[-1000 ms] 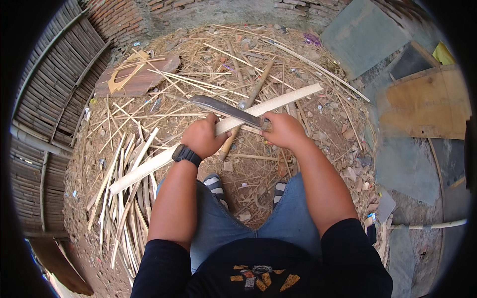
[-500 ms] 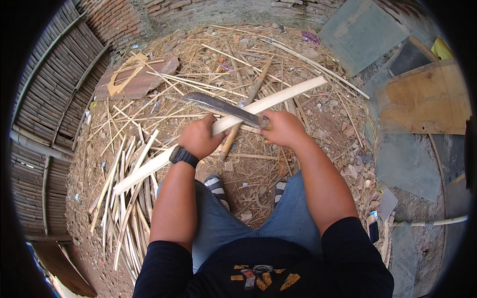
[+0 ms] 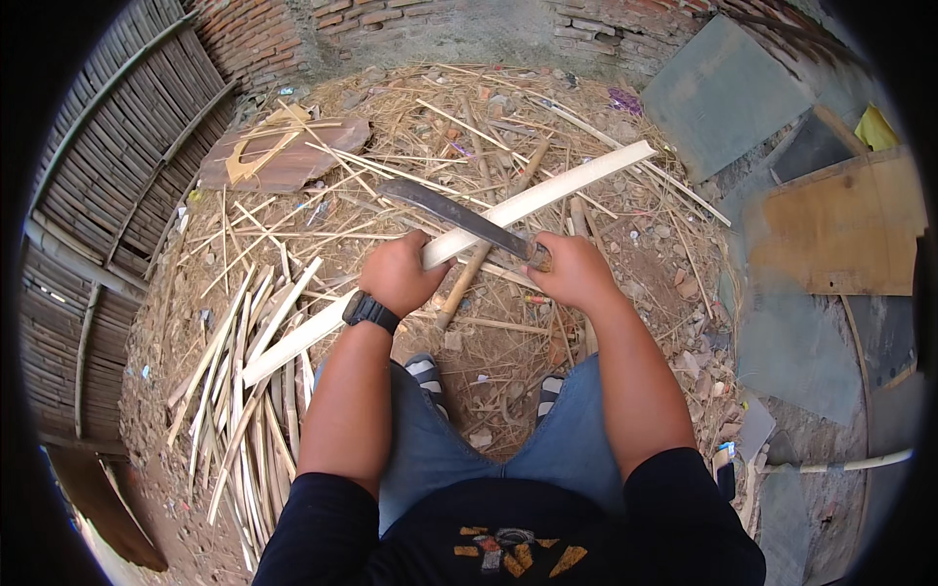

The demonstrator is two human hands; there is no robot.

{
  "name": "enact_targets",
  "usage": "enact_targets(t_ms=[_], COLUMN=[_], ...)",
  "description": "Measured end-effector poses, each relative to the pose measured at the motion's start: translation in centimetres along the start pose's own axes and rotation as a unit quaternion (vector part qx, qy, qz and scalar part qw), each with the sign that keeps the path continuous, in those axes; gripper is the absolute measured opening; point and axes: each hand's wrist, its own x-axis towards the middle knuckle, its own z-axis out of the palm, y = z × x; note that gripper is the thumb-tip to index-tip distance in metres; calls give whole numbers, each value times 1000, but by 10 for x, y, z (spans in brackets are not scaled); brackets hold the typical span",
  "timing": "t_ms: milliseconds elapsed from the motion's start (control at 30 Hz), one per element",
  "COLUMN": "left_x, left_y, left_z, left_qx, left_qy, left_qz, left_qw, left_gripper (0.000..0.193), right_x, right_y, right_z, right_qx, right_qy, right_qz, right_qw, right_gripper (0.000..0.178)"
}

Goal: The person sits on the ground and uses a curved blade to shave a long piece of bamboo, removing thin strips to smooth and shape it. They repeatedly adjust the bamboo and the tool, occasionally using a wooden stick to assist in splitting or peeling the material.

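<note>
A long, pale split-bamboo slat [image 3: 567,184] slants from the lower left up to the right in front of me. My left hand [image 3: 399,275], a dark watch on its wrist, is closed round the slat near its middle. My right hand [image 3: 575,272] grips the short wooden handle of a machete [image 3: 440,207]. Its dark blade points up and left and lies across the slat's upper side, just right of my left hand. Whether the edge bites into the bamboo I cannot tell. My right fingers are partly hidden behind the handle.
Several cut bamboo strips [image 3: 244,391] are heaped at my left. A round stick [image 3: 528,174] lies beyond my hands among straw and rubble. A brown board [image 3: 332,146] rests far left. Bamboo fencing [image 3: 117,146], a brick wall [image 3: 430,29] and grey sheets [image 3: 728,93] surround the ground.
The view has shifted slightly, so the ground appears lower. The machete has moved a little to the right relative to my left hand, still crossing the slat. Both grips stay the same.
</note>
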Motion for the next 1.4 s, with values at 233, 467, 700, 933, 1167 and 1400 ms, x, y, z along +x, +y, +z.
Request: enact_targets(t_ms=[233,467,700,933,1167,1400], left_x=[-2,-5,-3,-3,-4,-2], left_y=[2,-3,2,0,-2,-3], left_z=[-6,-2,-6,-7,-4,-1], left_qx=[8,-30,-21,-10,-19,-31], left_qy=[-16,10,-7,-9,-10,9], left_qz=[-34,-9,-28,-24,-12,5], left_qw=[999,999,999,1000,1000,999], left_gripper=[44,41,40,41,42,45], right_x=[15,-7,7,3,-3,2], right_y=[50,4,39,38,13,30], right_z=[1,1,3,0,5,0], right_qx=[41,42,44,64,6,35], right_qy=[104,23,92,94,29,98], right_qz=[36,-14,4,16,-27,24], right_qw=[993,999,995,993,999,994], right_gripper=[43,41,44,43,41,41])
